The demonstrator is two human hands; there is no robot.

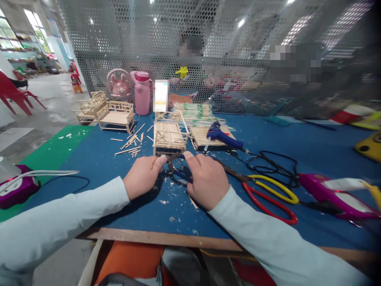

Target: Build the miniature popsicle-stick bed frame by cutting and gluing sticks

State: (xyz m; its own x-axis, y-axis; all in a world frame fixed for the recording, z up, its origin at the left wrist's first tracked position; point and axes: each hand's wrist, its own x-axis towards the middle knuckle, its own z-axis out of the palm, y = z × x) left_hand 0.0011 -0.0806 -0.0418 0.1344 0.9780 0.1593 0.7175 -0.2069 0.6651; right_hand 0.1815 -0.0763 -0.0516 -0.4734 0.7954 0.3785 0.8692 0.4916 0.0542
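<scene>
My right hand [208, 180] is closed round the dark blue handles of small cutting pliers [180, 173]. The pliers' jaws point left, towards the fingertips of my left hand [143, 176]. My left hand is closed in a pinch near the jaws; whatever lies between its thumb and finger is too small to make out. Just beyond both hands stands a miniature bed-like frame of thin wooden sticks [169, 137]. Scattered short wooden sticks [132, 143] lie to its left on the blue table top [125, 214].
Finished-looking miniature benches [116, 115] stand at the back left beside a pink bottle [142, 93]. A blue glue gun [224, 137] rests on a stick panel [199, 137]. Large scissors [268, 192], black cable and a purple power strip [336, 194] occupy the right. Mesh [125, 39] borders the back.
</scene>
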